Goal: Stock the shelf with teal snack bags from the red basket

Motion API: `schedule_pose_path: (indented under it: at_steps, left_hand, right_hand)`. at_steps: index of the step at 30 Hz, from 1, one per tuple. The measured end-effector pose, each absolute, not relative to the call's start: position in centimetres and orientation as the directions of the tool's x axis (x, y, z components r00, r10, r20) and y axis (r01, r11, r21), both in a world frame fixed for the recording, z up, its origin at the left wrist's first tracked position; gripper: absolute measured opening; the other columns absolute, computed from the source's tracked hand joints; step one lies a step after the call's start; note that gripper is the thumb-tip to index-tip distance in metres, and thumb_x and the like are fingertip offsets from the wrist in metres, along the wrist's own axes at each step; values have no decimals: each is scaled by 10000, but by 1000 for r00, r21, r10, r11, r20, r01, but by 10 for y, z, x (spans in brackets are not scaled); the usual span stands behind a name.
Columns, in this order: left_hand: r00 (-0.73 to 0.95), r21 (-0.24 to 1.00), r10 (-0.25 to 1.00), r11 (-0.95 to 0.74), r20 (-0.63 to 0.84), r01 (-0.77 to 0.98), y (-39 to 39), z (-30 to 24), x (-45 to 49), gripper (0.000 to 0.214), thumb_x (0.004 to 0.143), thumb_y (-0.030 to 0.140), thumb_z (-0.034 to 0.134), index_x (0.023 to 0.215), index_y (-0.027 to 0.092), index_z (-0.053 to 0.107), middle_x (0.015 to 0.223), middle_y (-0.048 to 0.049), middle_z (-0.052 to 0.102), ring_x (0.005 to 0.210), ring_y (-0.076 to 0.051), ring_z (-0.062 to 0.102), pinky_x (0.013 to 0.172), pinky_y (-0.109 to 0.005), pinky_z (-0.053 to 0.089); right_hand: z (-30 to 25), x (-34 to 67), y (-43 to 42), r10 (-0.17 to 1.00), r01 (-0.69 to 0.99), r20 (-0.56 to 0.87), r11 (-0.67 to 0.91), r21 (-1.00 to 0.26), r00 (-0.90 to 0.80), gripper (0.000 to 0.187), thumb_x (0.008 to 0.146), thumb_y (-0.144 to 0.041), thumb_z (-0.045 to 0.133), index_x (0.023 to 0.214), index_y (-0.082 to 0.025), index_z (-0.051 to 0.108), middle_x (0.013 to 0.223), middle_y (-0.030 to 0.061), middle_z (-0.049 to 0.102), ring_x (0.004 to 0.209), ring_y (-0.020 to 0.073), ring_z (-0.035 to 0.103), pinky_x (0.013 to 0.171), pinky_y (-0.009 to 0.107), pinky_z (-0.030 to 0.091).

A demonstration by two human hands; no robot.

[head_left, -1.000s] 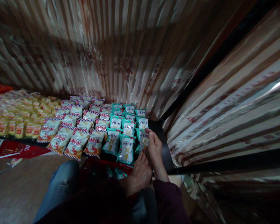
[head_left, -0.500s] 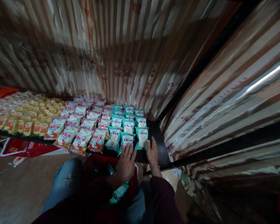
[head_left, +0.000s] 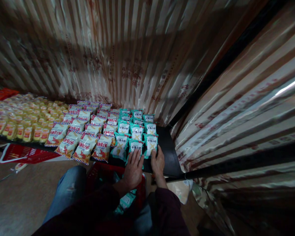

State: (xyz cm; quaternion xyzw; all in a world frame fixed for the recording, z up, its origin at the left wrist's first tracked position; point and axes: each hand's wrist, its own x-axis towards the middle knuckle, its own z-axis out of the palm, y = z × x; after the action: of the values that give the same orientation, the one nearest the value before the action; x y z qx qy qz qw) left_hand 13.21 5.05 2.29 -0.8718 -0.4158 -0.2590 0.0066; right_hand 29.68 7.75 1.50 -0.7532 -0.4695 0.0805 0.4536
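Packets in teal wrappers (head_left: 137, 128) lie in three short columns at the right end of a black shelf (head_left: 169, 154), reaching from its front edge back toward the rear. The left hand (head_left: 133, 169) lies on the middle front packet (head_left: 135, 146), fingers spread and flat on its lower half, gripping nothing. The right hand (head_left: 158, 164) is just beside it, with straight, relaxed fingers touching the bottom edge of the right front packet (head_left: 151, 143); it is not closed around the packet either. Both front packets lie at the shelf's front edge, printed side up, and the strip of shelf to their right is bare black surface.

Red-and-white packets (head_left: 85, 139) fill the next columns to the left, touching the teal ones. Farther left, small yellow packets (head_left: 22, 121) cover the shelf up to its left end in view.

Below the front edge, between the person's knees, sits a red basket (head_left: 98, 173) with another teal wrapper (head_left: 126, 200) showing in it under the left wrist. Dark sleeves (head_left: 167, 208) cover both forearms, and a knee in blue jeans (head_left: 66, 193) is raised at the left. A red printed sheet (head_left: 22, 154) lies on the floor under the shelf's left part. Shiny striped foil (head_left: 127, 55) hangs behind the shelf and along its right side.
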Motion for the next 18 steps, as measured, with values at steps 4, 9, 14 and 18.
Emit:
schedule_pose_path:
  at_steps: [4, 9, 14, 18]
  left_hand:
    - [513, 225, 723, -656, 464, 721, 52, 20, 131, 562, 866, 201, 477, 1416, 116, 399, 1568, -160, 231, 1468, -317, 121, 1156, -537, 223]
    - [535, 230, 710, -676, 458, 700, 52, 22, 127, 607, 859, 181, 471, 1453, 170, 351, 1588, -125, 185, 1471, -321, 96, 1155, -554, 207]
    - [572, 249, 679, -717, 460, 651, 40, 23, 116, 605, 858, 169, 447, 1453, 137, 339, 1584, -150, 184, 1472, -327, 57, 1153, -575, 206]
    - [628, 321, 613, -788, 478, 525, 20, 17, 91, 527, 843, 116, 397, 1369, 84, 429, 1548, -187, 268, 1472, -319, 63, 1127, -554, 294]
  right_hand:
    - [14, 293, 79, 790, 650, 310, -141, -747, 528, 738, 884, -621, 277, 1348, -82, 472, 1329, 220, 547, 1251, 307, 491, 1060, 516, 346]
    - [20, 288, 74, 754, 700, 387, -132, -702, 530, 739, 902, -590, 286, 1376, -39, 423, 1406, 252, 456, 1340, 324, 393, 1091, 537, 302]
    - [30, 273, 56, 705, 744, 499, -60, -665, 503, 599, 943, -483, 312, 1366, -77, 436, 1441, 225, 419, 1381, 293, 341, 1110, 536, 284]
    - [39, 244, 29, 679, 743, 559, 29, -669, 476, 493, 957, -405, 353, 1341, -114, 457, 1366, 200, 500, 1316, 260, 428, 1074, 497, 361]
